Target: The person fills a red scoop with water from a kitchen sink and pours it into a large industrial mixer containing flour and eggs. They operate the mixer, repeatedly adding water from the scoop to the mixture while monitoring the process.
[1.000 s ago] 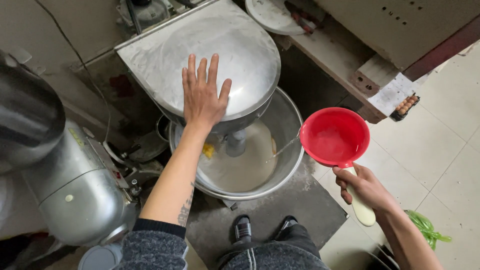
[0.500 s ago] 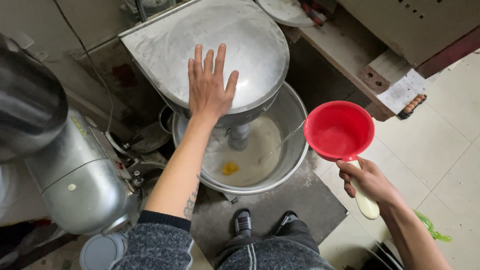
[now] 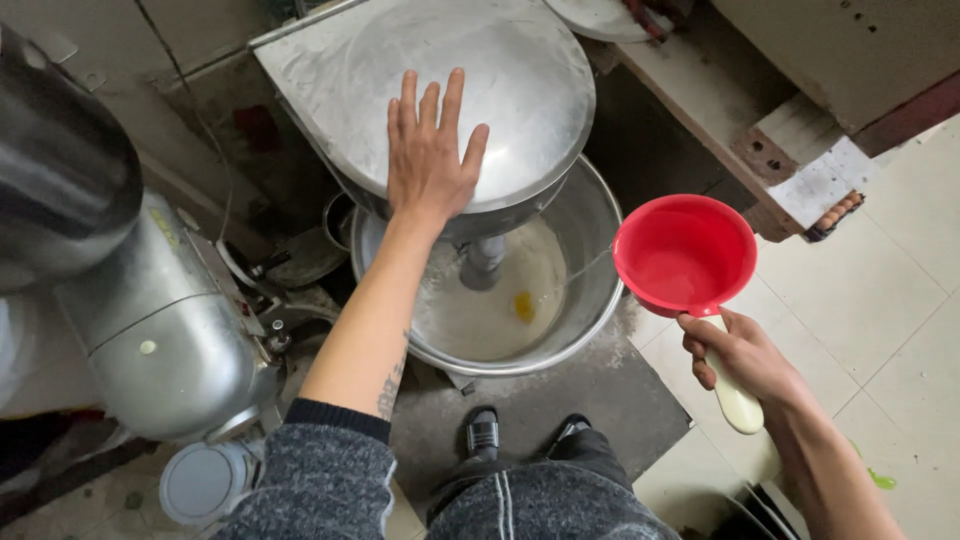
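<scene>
A round red plastic scoop with a pale cream handle (image 3: 686, 254) is held level by the right hand (image 3: 741, 356), whose fingers are wrapped around the handle just below the bowl. The scoop's long axis runs from the hand up and leftward, so that the bowl hangs just outside the right rim of a wide stainless-steel mixing bowl (image 3: 590, 215) on the floor. Inside that bowl a whitish batter with a small yellow spot (image 3: 523, 305) is seen around a central grey shaft (image 3: 485, 262).

The left hand (image 3: 428, 158) is laid flat, fingers spread wide, on the domed metal cover (image 3: 500, 70) of the machine that overhangs the back half of the bowl; nothing is gripped by it. The right hand is thus the nearer to the open front part of the bowl, and the cover blocks access from behind. To the left a large grey metal motor housing (image 3: 150, 330) is seen, and dark shoes (image 3: 483, 433) stand just before the bowl on a dark floor mat (image 3: 600, 400).
</scene>
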